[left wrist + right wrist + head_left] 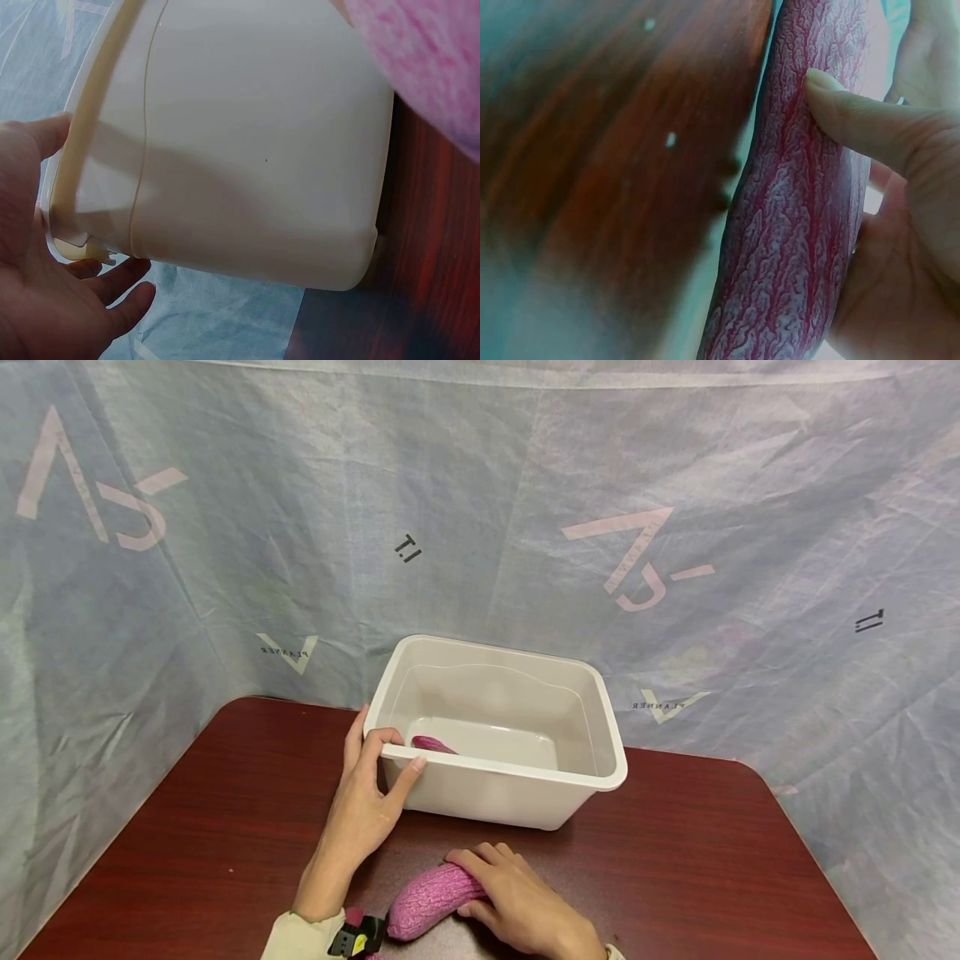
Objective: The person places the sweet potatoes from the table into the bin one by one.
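Note:
A wrinkled purple eggplant (431, 900) is in my right hand (528, 902), close over the near part of the table. In the right wrist view the thumb presses along the side of the eggplant (787, 202), with the other fingers behind it. My left hand (367, 802) grips the near left corner of a white plastic bin (495, 793); its thumb lies on the front rim and one finger bends over the edge. The left wrist view shows the bin's outer wall (262, 150) beside that hand (60, 285). Inside the bin, part of another purple eggplant (432, 744) shows above the front rim.
The bin stands on a dark red wooden table (697, 860) near its back edge. Grey printed cloth (480, 510) hangs behind and at both sides. Another bit of purple (354, 915) shows by the black strap (358, 935) on the left wrist.

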A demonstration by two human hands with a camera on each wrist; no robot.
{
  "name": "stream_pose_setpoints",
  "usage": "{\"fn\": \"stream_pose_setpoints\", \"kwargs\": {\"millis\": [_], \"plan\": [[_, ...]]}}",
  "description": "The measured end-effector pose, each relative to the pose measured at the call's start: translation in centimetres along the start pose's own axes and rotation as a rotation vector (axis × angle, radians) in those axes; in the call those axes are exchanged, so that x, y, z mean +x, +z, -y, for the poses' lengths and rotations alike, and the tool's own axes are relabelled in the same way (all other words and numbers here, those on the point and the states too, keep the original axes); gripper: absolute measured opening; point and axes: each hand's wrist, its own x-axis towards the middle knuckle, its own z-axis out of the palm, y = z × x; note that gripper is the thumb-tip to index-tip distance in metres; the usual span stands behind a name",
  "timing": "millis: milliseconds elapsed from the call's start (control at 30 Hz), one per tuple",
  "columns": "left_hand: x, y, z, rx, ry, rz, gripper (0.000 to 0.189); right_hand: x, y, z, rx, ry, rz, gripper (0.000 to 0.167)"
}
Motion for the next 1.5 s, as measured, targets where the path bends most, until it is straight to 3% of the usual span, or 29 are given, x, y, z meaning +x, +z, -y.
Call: {"fn": "stream_pose_setpoints", "kwargs": {"millis": [867, 1500], "plan": [[-0.01, 0.07, 0.05, 0.0, 0.001, 0.001, 0.036, 0.03, -0.43, 0.22, -0.005, 0.055, -0.01, 0.052], [0.02, 0.12, 0.11, -0.004, 0.016, -0.01, 0.034, 0.4, -0.49, 0.14, -0.055, 0.034, -0.121, 0.054]]}}
